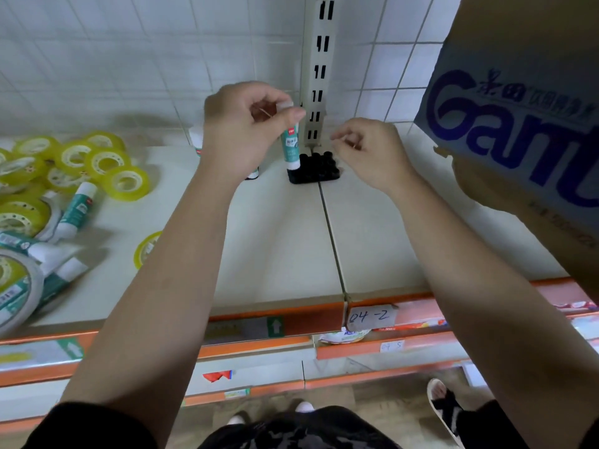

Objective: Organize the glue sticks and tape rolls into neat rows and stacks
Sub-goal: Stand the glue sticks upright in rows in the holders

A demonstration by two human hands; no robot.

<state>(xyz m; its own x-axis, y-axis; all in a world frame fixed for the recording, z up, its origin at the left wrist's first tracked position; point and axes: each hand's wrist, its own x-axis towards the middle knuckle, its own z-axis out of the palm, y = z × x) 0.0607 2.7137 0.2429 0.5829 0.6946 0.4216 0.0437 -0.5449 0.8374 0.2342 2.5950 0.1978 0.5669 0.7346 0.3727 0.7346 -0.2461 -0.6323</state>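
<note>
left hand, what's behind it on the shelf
A standing glue stick peeks out left of the left hand; what looks like a second stick's base shows right of the wrist. The hand covers the rest of both.

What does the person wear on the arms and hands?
Nothing is worn on the left hand or the right hand: no glove, ring or watch shows. The left forearm and the right forearm are bare. A black sleeve covers the left upper arm at the bottom edge.
</note>
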